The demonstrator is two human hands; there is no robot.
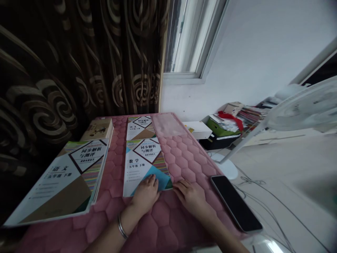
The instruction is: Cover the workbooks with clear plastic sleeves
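Observation:
A white workbook [142,165] with Chinese print, a blue patch and striped bands lies flat on the pink quilted cover. My left hand [147,191], with a silver bangle on its wrist, rests on the lower part of the workbook, fingers laid over the blue patch. At the workbook's lower right corner is my right hand [188,195]; its outstretched fingertips touch or nearly touch the edge. Directly beyond lies a similar workbook [140,128] with a brown patch, adjoining the first one's top edge.
On the left stand a stack of workbooks [68,175] and, behind it, a tan book pile [98,128]. A black phone [235,203] lies at the right edge. A clear sheet [168,124] is at the far end. Beyond are a white box [198,130] and a fan [302,105].

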